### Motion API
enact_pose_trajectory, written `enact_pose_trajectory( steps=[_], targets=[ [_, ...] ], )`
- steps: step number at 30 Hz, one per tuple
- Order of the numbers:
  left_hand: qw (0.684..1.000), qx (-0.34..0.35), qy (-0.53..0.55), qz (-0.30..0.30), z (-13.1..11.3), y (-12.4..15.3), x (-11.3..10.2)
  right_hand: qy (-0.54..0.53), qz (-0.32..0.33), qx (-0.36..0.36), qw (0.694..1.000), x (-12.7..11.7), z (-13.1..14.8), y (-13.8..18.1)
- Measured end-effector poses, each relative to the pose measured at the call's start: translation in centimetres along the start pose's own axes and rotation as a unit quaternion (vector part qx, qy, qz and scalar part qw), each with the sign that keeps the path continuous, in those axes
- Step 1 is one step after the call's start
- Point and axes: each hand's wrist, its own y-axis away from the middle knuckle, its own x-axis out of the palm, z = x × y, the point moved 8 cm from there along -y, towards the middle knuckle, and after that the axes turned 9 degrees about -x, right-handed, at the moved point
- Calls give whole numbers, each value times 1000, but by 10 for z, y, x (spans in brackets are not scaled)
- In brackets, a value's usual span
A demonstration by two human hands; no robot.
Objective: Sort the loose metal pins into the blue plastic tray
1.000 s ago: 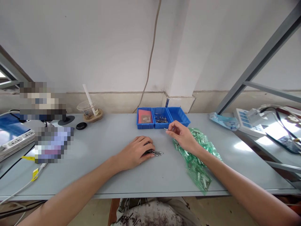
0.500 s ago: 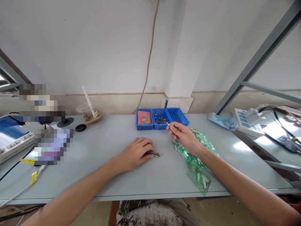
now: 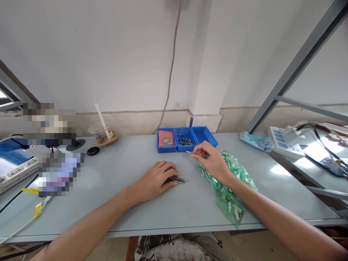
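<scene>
My left hand lies palm down on the grey table, fingers curled over a small pile of metal pins. My right hand is raised a little above the table and pinches one thin metal pin between thumb and fingers, its tip pointing left. Just beyond it stands a blue three-part tray; the middle part holds several pins, the left part a pink pad. Under my right wrist lies a green plastic bag of small parts.
A clear cup with a white straw and a black oval object sit at the back left. A power strip and cables lie at the far left. A grey metal frame and a side bench with devices stand on the right.
My right hand has dropped slightly and the pinched pin now points left rather than up toward the tray. My left hand has stayed on the pile of pins.
</scene>
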Motion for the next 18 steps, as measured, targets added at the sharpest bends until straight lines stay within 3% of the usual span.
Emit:
enact_pose_trajectory(
  steps=[3, 11, 18],
  targets=[
    [1000, -1, 0, 0, -1, 0, -1, -18, 15, 6, 1000, 3, 0, 1],
    [1000, -3, 5, 8, -1, 0, -1, -185, 51, 117, 974, 16, -17, 4],
    [1000, -5, 9, 12, -1, -1, -3, -269, 75, 145, 949, 24, -17, 7]
  ],
)
